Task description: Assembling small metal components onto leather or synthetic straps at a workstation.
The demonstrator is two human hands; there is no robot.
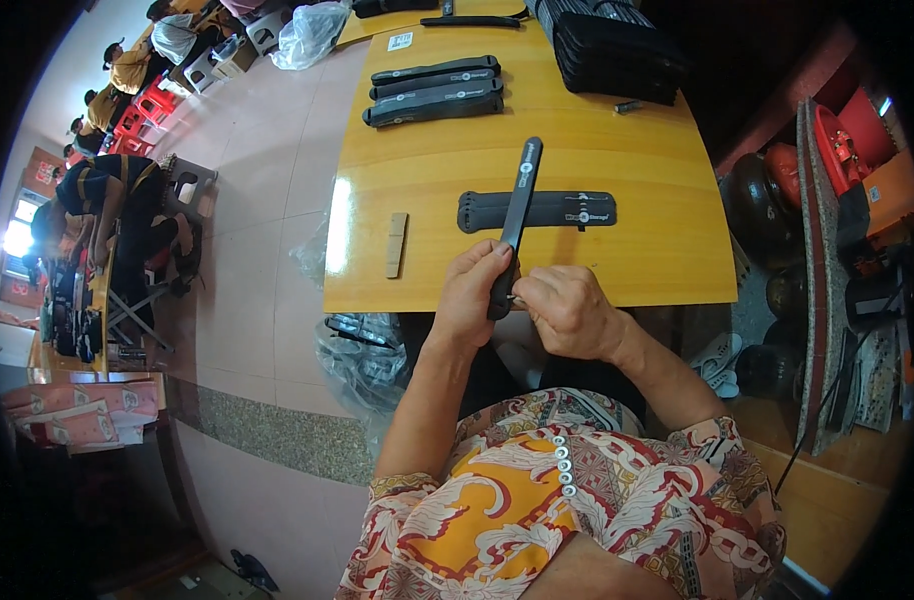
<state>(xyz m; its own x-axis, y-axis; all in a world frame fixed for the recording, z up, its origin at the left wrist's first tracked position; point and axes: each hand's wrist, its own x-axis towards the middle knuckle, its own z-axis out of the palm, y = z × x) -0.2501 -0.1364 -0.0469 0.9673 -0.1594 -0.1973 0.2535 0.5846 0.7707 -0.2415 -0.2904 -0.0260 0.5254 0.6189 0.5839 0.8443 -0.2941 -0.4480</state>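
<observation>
Left hand (469,290) grips the long flat black strap (515,225) near its lower end; the right hand (567,310) pinches closed at that end. Pointing toward twelve o'clock over the yellow wooden bench (577,170), the strap could slip if the pinch loosens. Both wrists hover off the bench edge.

A yellow wooden table (577,170) is standing on a pale pinkish tiled floor (262,200), which is catching a soft glare of daylight. A speckled stone strip (267,435) is running across the floor nearer the camera. At far left, bright windows (19,235) are letting light in, and people are sitting at another work table (87,300) beside red plastic stools (147,105). Dark round pots (762,205) are crowding the right side.
</observation>
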